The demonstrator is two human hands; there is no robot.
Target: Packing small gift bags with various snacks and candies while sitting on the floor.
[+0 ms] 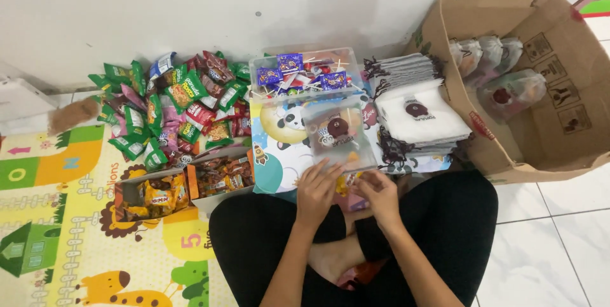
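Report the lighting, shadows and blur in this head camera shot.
Head view: even, soft indoor light; a faint grey shadow on the white wall above the clear lollipop tub; slight glare on the see-through pouch that both hands, left hand and right hand, hold; fine print on the snack packets is soft.

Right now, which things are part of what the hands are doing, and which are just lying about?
In hand:
- left hand and right hand, both on the clear pouch
- tub of lollipops
- stack of white bags
- snack packet pile
- open snack boxes

Lying about:
- cardboard box with filled pouches
- play mat
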